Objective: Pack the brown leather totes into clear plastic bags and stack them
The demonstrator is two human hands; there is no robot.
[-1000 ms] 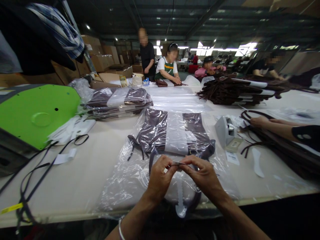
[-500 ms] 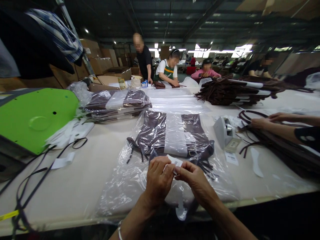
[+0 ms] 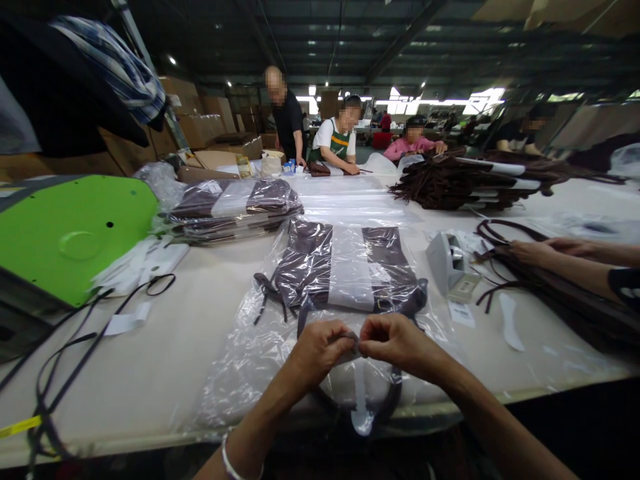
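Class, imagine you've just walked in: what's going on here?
A person's left hand and right hand pinch a small thing, too unclear to name, above clear plastic. Just beyond, a brown bag lies under plastic on the table. At right, a co-worker's hands touch a dark pile.

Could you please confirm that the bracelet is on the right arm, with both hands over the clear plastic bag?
No: the head view shows the bracelet on the left arm; the left hand and right hand are over the clear plastic bag.
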